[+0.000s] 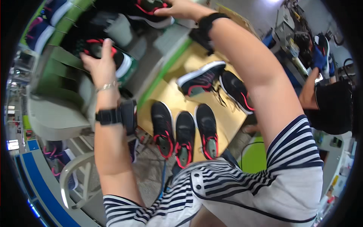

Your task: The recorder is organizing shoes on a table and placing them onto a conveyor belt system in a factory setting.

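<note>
My left hand [101,66] is closed at the collar of a black sneaker [118,57] with red lining and a white sole, inside the grey-green machine [60,72]. Farther right, at the top edge, my right hand [179,8] grips a similar black sneaker [143,13] by its red-trimmed opening. Part of that shoe is cut off by the picture edge. Below my arms, a row of three black sneakers [184,130] stands on a wooden tabletop [157,89]. A black-purple sneaker [202,77] lies tipped on its side beside another black sneaker [232,89], laces loose.
A green-edged ledge [166,68] runs between machine and tabletop. At left stand a pale tubular frame [70,174] and dark sneakers with pink trim [56,160]. On the right, a co-worker in a black shirt [332,108] wears a blue glove [318,58] near another shoe.
</note>
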A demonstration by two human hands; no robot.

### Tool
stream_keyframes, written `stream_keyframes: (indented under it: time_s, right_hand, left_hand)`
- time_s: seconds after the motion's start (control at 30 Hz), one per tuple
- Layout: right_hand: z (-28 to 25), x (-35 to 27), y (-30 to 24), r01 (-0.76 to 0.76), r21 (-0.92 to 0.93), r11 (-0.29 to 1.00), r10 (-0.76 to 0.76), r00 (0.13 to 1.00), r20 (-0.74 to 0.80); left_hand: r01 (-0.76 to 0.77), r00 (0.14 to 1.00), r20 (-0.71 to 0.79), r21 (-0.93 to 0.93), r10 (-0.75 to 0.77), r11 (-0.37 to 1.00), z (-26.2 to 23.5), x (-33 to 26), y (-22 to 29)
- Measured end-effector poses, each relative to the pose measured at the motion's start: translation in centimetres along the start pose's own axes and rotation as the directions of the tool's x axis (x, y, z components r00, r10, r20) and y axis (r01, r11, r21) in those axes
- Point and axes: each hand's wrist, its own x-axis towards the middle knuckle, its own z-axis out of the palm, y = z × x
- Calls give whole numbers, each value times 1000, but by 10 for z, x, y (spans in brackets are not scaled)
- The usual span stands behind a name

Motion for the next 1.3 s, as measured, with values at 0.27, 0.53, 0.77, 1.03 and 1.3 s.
stream_keyframes:
  time_s: [0.27, 0.53, 0.77, 1.03, 1.3]
  right_hand:
    - [-49, -416, 54, -525, -273, 806, 575, 804, 150]
    - [53, -477, -95, -857, -185, 481, 862, 501, -80]
    - [62, -429, -42, -280, -603, 746, 473, 861, 185]
    - [-3, -462, -66, -556, 233, 798, 546, 830, 111]
    - [32, -534, -105, -251, -482, 839, 199, 967, -156]
  left_hand:
    - [-115, 789, 614, 177, -19, 977, -59, -203, -39]
    - [-133, 454, 891, 55, 12, 990, -10, -261, -22]
    - [-235, 280, 958, -3, 71, 972, 4, -292, 3]
    - [-151, 383, 924, 79, -16, 985, -49, -279, -18]
    - [-87, 409, 910, 109, -64, 990, -63, -276, -25]
